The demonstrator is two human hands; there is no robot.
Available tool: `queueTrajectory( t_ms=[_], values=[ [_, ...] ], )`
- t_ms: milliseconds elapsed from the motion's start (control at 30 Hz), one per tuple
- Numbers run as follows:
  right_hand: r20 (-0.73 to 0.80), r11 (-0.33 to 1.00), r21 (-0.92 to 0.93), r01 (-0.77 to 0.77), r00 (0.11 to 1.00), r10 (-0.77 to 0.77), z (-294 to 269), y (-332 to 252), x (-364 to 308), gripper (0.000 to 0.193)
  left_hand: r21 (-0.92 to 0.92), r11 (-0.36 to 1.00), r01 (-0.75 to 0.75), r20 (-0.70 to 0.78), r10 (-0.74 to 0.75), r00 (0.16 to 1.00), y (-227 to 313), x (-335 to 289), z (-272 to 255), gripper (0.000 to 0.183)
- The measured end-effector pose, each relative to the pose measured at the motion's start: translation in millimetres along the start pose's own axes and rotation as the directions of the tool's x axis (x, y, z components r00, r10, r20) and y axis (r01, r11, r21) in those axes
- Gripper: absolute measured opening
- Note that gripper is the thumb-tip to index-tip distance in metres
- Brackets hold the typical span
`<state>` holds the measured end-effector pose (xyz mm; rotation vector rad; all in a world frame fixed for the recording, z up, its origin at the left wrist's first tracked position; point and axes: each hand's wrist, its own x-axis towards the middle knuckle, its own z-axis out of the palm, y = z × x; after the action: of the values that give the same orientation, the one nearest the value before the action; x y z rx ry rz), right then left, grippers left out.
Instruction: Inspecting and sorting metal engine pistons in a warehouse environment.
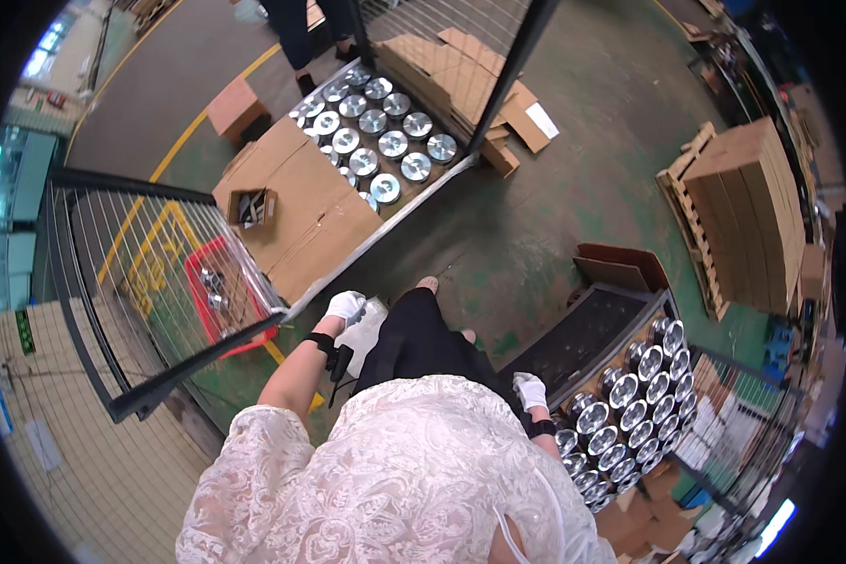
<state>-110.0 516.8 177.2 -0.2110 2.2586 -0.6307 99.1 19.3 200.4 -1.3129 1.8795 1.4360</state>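
My left hand, in a white glove, is closed on a crumpled translucent plastic sheet beside my dark skirt. My right hand, also gloved in white, is at the near end of a dark flat panel. Its fingers look curled; what they hold, if anything, I cannot make out. Several shiny round metal parts stand in rows just right of that hand. Ahead, more silvery round metal parts stand on a wire-sided pallet, partly beside a brown cardboard sheet.
A small open box sits on the cardboard sheet. Left of it, a red bin holds some metal parts behind a wire panel. Stacked cartons rest on a wooden pallet at right. Another person's legs show at the top.
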Motion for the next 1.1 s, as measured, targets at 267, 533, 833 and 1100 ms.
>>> queueTrajectory(
  t_ms=[267,533,833,1100],
  values=[
    [0.288,0.99,0.057,-0.129,0.951,0.107,-26,-64,57,0.018,-0.029,0.989,0.147,-0.152,-0.15,0.977,-71,-47,46,0.046],
    [0.015,0.989,-0.089,0.121,0.993,-0.121,-71,-91,45,0.034,0.709,0.592,-0.383,0.306,0.231,0.923,21,-13,92,0.05],
    [-0.324,0.759,0.65,-0.035,0.891,0.319,-48,17,-26,0.03,0.587,0.185,-0.788,0.754,0.231,0.615,227,79,107,0.048],
    [-0.403,0.851,0.494,-0.178,0.821,0.405,39,38,-78,0.02,0.514,0.548,-0.66,0.723,0.138,0.677,267,198,95,0.041]
  ],
)
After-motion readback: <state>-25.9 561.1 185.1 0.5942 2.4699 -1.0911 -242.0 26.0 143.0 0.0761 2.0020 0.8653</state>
